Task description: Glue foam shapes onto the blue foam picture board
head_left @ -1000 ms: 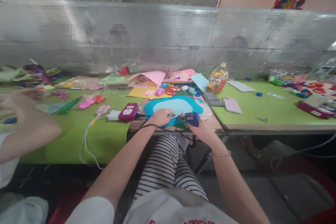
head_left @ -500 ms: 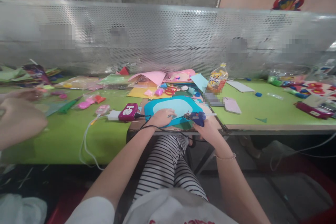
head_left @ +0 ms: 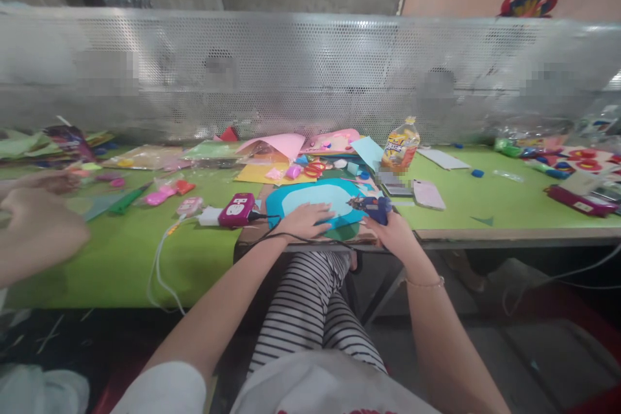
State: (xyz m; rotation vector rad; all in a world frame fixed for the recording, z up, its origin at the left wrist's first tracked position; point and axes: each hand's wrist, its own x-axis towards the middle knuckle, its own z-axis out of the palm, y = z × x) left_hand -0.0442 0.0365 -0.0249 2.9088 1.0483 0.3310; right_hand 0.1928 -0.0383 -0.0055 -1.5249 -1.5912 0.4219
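Note:
My left hand (head_left: 308,220) lies flat with its fingers stretched over the near part of a blue felt piece (head_left: 277,197), which has a rounded light-blue panel (head_left: 317,195) on top. My right hand (head_left: 391,229) is wrapped round the handle of a dark blue glue gun (head_left: 374,207); its nozzle points left over the blue felt's right end. Beneath my left fingers, a dark green piece (head_left: 344,231) shows at the table edge. A black cord (head_left: 291,237) runs by my left wrist to a purple power box (head_left: 237,209).
Scissors (head_left: 314,169), an orange-labelled bottle (head_left: 400,145), a pink phone (head_left: 428,195) and coloured felt sheets stand or lie behind the work. A co-worker's hands (head_left: 46,210) are at the left. A perforated metal screen (head_left: 310,77) closes off the table's back.
My left hand has spread from a curled pose and moved slightly right, lying flat on the felt. The glue gun in my right hand has shifted a little to the right.

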